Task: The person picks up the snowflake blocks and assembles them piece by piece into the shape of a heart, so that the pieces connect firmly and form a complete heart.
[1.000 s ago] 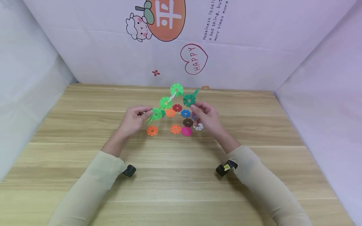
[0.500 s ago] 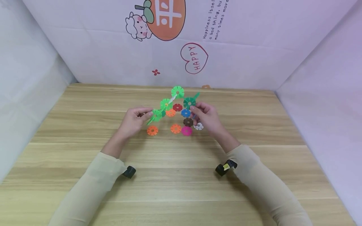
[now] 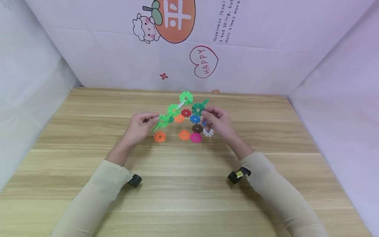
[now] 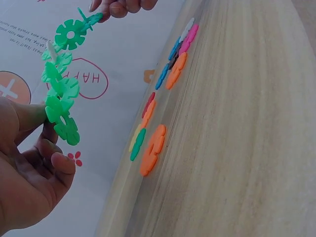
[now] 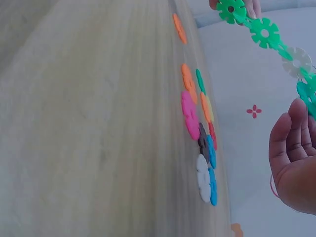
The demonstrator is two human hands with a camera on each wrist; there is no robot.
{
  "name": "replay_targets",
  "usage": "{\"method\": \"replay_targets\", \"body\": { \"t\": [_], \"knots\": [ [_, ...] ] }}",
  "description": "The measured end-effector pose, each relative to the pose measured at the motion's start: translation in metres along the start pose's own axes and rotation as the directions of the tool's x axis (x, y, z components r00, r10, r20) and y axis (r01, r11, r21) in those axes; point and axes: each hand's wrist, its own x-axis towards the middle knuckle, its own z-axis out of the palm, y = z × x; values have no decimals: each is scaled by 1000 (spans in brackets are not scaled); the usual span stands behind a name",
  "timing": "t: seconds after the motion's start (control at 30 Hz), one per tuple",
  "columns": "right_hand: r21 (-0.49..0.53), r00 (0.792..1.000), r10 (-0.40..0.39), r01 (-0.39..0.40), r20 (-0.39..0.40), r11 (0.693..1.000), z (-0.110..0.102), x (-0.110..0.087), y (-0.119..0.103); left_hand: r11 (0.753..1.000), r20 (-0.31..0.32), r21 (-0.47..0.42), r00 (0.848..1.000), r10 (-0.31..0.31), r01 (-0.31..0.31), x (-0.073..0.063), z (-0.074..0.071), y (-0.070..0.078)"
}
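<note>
Between the two hands hangs a chain of interlocked snowflake discs point(image 3: 186, 97), mostly bright green, with one white disc point(image 5: 297, 61) in it. My left hand point(image 3: 141, 125) pinches the bright green disc at its left end, thumb against fingers, as the left wrist view point(image 4: 29, 168) also shows. At the other end my right hand point(image 3: 218, 121) grips the darker green disc point(image 3: 198, 109). The chain arches up and away from me, above the table. In the right wrist view the right hand point(image 5: 296, 158) partly leaves the frame, so its grip is cut off.
Loose discs lie flat on the wooden table point(image 3: 183, 184) beneath the chain: several orange ones point(image 3: 160, 137), a pink point(image 3: 195, 137), a brown point(image 3: 197, 128), a white point(image 3: 208, 132), a red point(image 3: 186, 113) and blue ones point(image 3: 194, 119). A printed white cloth point(image 3: 251, 65) stands behind.
The chain's top has sunk slightly toward the table, and its darker green end has dropped a little. Both hands keep their hold and stay nearly in place.
</note>
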Motion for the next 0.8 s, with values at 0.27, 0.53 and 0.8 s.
{"method": "replay_targets", "body": {
  "t": [0.27,0.53,0.8],
  "knots": [
    [-168,987,-122,104,-101,980,-24,10,-21,1000,2,0,1000,-16,16,-2,-5,1],
    [-497,983,-160,185,93,848,-19,20,-62,995,11,77,998,63,-64,-3,-7,1],
    [-612,944,-54,254,326,749,-2,26,-81,989,72,125,995,72,-80,-4,-7,5]
  ]
}}
